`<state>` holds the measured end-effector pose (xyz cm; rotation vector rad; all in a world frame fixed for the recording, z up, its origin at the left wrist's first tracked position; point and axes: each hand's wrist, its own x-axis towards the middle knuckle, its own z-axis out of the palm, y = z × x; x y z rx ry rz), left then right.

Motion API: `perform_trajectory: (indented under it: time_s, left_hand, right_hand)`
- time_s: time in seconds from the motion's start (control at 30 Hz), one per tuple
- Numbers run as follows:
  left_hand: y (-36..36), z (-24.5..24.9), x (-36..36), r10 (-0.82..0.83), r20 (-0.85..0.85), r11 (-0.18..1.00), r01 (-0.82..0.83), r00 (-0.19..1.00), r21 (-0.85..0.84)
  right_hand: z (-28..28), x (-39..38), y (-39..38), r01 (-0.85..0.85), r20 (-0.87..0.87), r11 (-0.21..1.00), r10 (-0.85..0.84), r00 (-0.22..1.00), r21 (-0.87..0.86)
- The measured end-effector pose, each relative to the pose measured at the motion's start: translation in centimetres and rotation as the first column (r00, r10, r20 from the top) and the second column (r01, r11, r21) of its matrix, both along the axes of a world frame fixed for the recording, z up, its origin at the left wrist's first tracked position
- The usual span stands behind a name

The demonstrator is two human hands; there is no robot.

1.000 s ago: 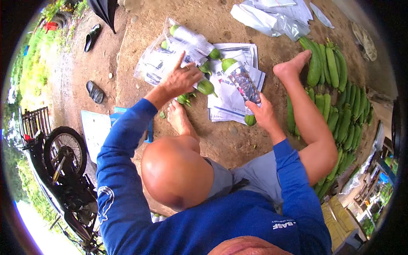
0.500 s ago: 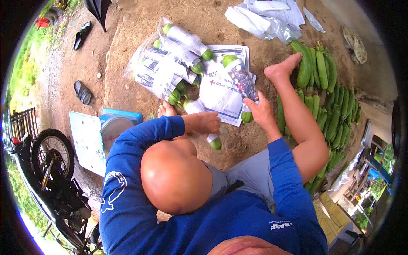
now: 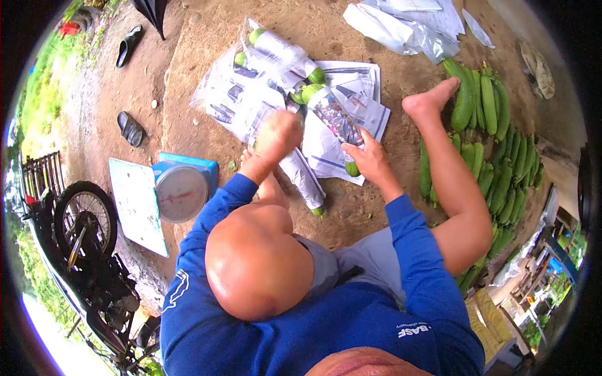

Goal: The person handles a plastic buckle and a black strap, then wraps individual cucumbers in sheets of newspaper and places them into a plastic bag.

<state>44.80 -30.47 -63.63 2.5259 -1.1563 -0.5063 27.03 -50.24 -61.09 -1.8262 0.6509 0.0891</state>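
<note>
While a motorcycle [image 3: 84,235] stands at the far left, two dark sandals [image 3: 130,130] sit apart on the ground [image 3: 188,119], and a blue scale [image 3: 182,193] shows its round face beside a white panel [image 3: 135,203]. Next comes a clear plastic bag [image 3: 229,94], packed with paper-wrapped gourds, green ends showing. Over its lower edge is the left hand [image 3: 280,135], blurred; I cannot tell whether its fingers are apart or together, or touching the bag. Just below, a separate paper-wrapped gourd [image 3: 302,180] lies slanted on the ground, green tip toward the knees. And here's the held gourd [image 3: 335,116], sleeved in colourful printed paper, tilted above the loose newspaper sheets [image 3: 370,113], both ends bare and green. The right hand [image 3: 370,156] has its fingers clamped round the lower part. Farther right, past a bare foot [image 3: 433,98], unwrapped green gourds [image 3: 501,175] lie in close-packed rows, with a crumpled plastic sheet [image 3: 401,31] up above.
</note>
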Motion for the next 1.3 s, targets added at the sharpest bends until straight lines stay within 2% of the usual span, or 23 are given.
perform_trajectory:
  time_s: [0.03, 0.07, 0.13, 0.23, 0.27, 0.3, 0.4, 0.43, 0.5, 0.63, 0.73, 0.77, 0.8, 0.87, 0.9, 1.0, 1.07, 1.13, 1.17, 1.2, 1.23, 1.27, 1.3]
  left_hand:
    - [1.1, -0.5, 1.5, 0.199, 0.224, 0.93, -0.111, 0.954, -0.352]
    - [1.1, 0.2, 2.9, 0.275, 0.265, 0.952, -0.223, 0.924, -0.208]
    - [1.9, -0.3, 5.2, 0.31, 0.311, 0.95, -0.307, 0.898, -0.061]
    - [2.7, -1.7, 7.9, 0.403, 0.037, 0.906, -0.393, 0.914, -0.158]
    - [3.0, -2.3, 7.9, 0.432, 0.055, 0.884, -0.41, 0.9, -0.222]
    - [2.8, -1.5, 7.3, 0.461, 0.069, 0.859, -0.426, 0.885, -0.283]
    - [3.5, 0.3, 5.6, 0.471, 0.066, 0.826, -0.413, 0.88, -0.383]
    - [3.6, 0.5, 5.1, 0.455, 0.045, 0.821, -0.4, 0.889, -0.407]
    - [3.9, 0.2, 4.4, 0.416, -0.007, 0.809, -0.373, 0.909, -0.455]
    - [3.8, 1.2, 4.5, 0.413, -0.154, 0.8, -0.439, 0.897, -0.409]
    - [4.2, 0.7, 5.2, 0.445, -0.178, 0.788, -0.478, 0.878, -0.388]
    - [4.5, 0.5, 5.3, 0.469, -0.173, 0.767, -0.496, 0.866, -0.408]
    - [4.8, 0.6, 5.7, 0.482, -0.236, 0.763, -0.537, 0.844, -0.36]
    - [5.1, -0.3, 6.2, 0.467, -0.158, 0.789, -0.491, 0.87, -0.369]
    - [5.0, -0.1, 6.2, 0.471, -0.164, 0.787, -0.496, 0.867, -0.366]
    - [4.3, 0.3, 6.0, 0.471, -0.161, 0.796, -0.496, 0.867, -0.347]
    - [4.5, 0.0, 6.4, 0.465, -0.133, 0.818, -0.482, 0.875, -0.313]
    - [4.8, 0.1, 6.7, 0.465, -0.156, 0.813, -0.49, 0.871, -0.314]
    - [4.8, -0.2, 6.7, 0.465, -0.114, 0.82, -0.476, 0.878, -0.317]
    - [5.0, -0.7, 7.0, 0.447, -0.152, 0.819, -0.472, 0.882, -0.326]
    - [5.1, -1.0, 7.1, 0.386, -0.08, 0.85, -0.388, 0.919, -0.357]
    - [5.2, -1.4, 7.4, 0.365, -0.037, 0.892, -0.361, 0.93, -0.273]
    - [4.7, -0.8, 7.5, 0.384, -0.003, 0.917, -0.382, 0.923, -0.117]
  right_hand:
    - [0.2, 0.3, 0.0, 0.0, -0.028, 0.999, 0.001, 1.0, 0.048]
    - [0.2, 0.5, 0.3, -0.015, -0.03, 0.999, 0.017, 0.999, 0.05]
    - [0.2, 1.1, 0.8, -0.051, -0.025, 0.998, 0.053, 0.998, 0.048]
    - [-1.2, 2.4, 2.1, -0.099, 0.032, 0.995, 0.1, 0.994, -0.024]
    - [-1.7, 2.7, 2.6, -0.106, 0.03, 0.993, 0.107, 0.994, -0.044]
    - [-1.1, 3.7, 2.9, -0.164, 0.014, 0.986, 0.164, 0.986, 0.006]
    - [-2.4, 6.8, 4.9, -0.177, 0.163, 0.982, 0.163, 0.973, 0.071]
    - [-3.3, 8.1, 5.6, -0.209, 0.267, 0.975, 0.22, 0.938, -0.07]
    - [-4.3, 10.8, 7.1, -0.164, 0.278, 0.972, 0.206, 0.938, -0.167]
    - [-5.3, 17.1, 10.2, -0.153, 0.359, 0.951, 0.246, 0.901, -0.268]
    - [-9.2, 19.9, 12.3, -0.22, 0.06, 0.868, 0.274, 0.96, -0.444]
    - [-9.9, 20.4, 12.9, -0.164, 0.058, 0.89, 0.207, 0.977, -0.425]
    - [-9.4, 20.5, 12.9, -0.209, 0.022, 0.862, 0.246, 0.969, -0.462]
    - [-8.2, 20.9, 12.4, -0.298, -0.052, 0.791, 0.321, 0.946, -0.534]
    - [-7.4, 20.6, 11.8, -0.29, 0.028, 0.773, 0.369, 0.929, -0.563]
    - [-7.3, 21.3, 10.6, -0.304, -0.028, 0.778, 0.346, 0.938, -0.55]
    - [-7.8, 21.5, 11.2, -0.286, 0.012, 0.718, 0.379, 0.925, -0.635]
    - [-8.0, 20.6, 12.2, -0.168, 0.109, 0.686, 0.342, 0.933, -0.708]
    - [-7.4, 20.5, 12.3, -0.191, 0.065, 0.718, 0.313, 0.947, -0.669]
    - [-6.8, 20.7, 12.2, -0.204, 0.015, 0.746, 0.276, 0.961, -0.634]
    - [-8.3, 21.1, 12.2, -0.166, 0.041, 0.776, 0.24, 0.97, -0.609]
    - [-7.0, 21.1, 11.1, -0.218, -0.032, 0.863, 0.229, 0.973, -0.457]
    - [-7.6, 21.0, 10.3, -0.272, -0.006, 0.882, 0.292, 0.956, -0.385]
